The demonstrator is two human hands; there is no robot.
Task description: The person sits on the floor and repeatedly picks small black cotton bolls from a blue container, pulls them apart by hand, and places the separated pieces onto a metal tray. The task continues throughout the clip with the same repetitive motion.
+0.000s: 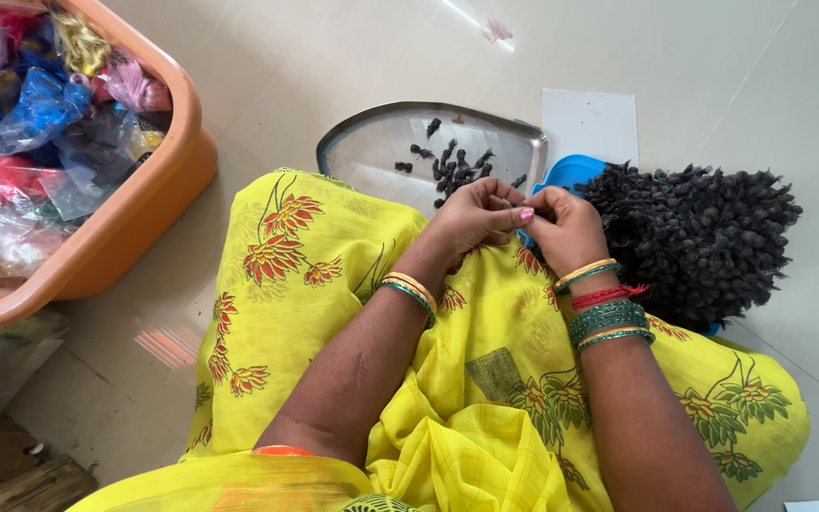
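Pinching together over the lap, the left hand (471,216) and right hand (566,228) meet fingertip to fingertip, their fingers closed on something too small to make out, perhaps a thread or a single dark bud. One big heap of dark buds (699,237) lies just right of the right hand, which is the nearer; its long axis runs left to right. One steel tray (372,147) sits beyond the fingers, holding a scatter of loose buds (452,166), roughly a dozen and a half. One orange tub (158,199) of coloured thread bags stands well apart, far left.
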